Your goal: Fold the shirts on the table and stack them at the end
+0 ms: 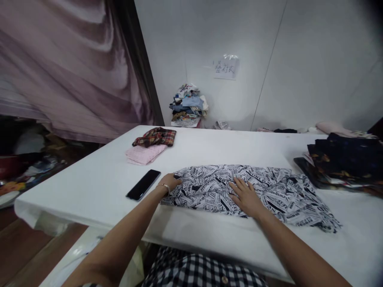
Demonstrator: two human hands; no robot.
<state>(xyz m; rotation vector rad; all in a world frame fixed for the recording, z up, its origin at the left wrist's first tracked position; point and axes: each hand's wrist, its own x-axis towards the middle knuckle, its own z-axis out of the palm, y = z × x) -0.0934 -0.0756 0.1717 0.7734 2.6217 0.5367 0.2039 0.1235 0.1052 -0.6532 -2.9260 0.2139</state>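
A white shirt with black newspaper print (209,195) lies folded lengthwise across the table in front of me, its right end spread wider and uneven. My left hand (170,182), with a bracelet at the wrist, is at the shirt's left end. Its fingers are curled over the fabric edge and their tips are partly hidden. Flat on the middle of the shirt rests my right hand (245,197), fingers apart, pressing the cloth without gripping it. A black phone (143,185) lies just left of my left hand.
The white-covered table (89,187) bears a plaid garment (155,136) on a folded pink cloth (145,154) at the back left. Dark folded clothes (344,159) are stacked at the right. A clothes pile (189,103) stands beyond the far edge, near a wall sign (226,67).
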